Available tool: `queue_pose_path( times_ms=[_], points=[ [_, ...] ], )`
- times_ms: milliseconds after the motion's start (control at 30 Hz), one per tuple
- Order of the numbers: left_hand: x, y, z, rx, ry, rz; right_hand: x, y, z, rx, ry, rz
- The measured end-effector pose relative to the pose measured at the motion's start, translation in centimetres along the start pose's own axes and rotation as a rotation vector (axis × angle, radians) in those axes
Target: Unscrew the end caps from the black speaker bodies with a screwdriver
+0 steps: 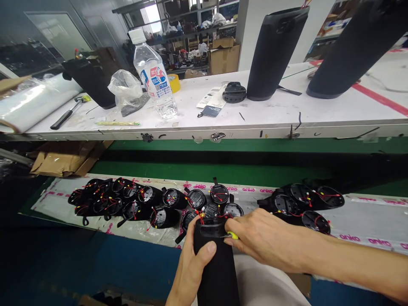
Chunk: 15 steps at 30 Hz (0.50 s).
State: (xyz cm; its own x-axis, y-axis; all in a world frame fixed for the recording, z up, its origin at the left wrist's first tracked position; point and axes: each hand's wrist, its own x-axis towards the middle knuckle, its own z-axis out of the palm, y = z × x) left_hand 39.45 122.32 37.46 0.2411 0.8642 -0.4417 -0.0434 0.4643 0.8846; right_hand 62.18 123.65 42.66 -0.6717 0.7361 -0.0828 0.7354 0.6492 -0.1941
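Note:
A black fabric-covered cylinder, which looks like a speaker housing, stands tilted in front of me with red wires at its top. My left hand is wrapped round its upper left side, the thumb lying on the front. My right hand is closed at the right of the rim, gripping a small tool with a yellow-green end. The tool's working end is hidden, so its kind cannot be told. Just behind the rim, similar cylinders stand with their wired open ends up.
Several more cylinders stand on the lower, plastic-covered board at left and right. The white shelf above holds a water bottle, a hammer-like tool, a plastic bag, a black cap-like part and tall black cylinders.

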Motion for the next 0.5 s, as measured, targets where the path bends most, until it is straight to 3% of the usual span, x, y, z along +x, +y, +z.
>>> queue_pose_path(
  times_ms=[300,500],
  points=[
    [-0.09,0.31,0.07,0.115,0.024,0.038,-0.1,0.07,0.54,0.003,0.019,-0.001],
    [-0.63,0.45,0.38,0.182,0.104,0.067,-0.21,-0.02,0.88,-0.095,0.005,-0.067]
  ],
)
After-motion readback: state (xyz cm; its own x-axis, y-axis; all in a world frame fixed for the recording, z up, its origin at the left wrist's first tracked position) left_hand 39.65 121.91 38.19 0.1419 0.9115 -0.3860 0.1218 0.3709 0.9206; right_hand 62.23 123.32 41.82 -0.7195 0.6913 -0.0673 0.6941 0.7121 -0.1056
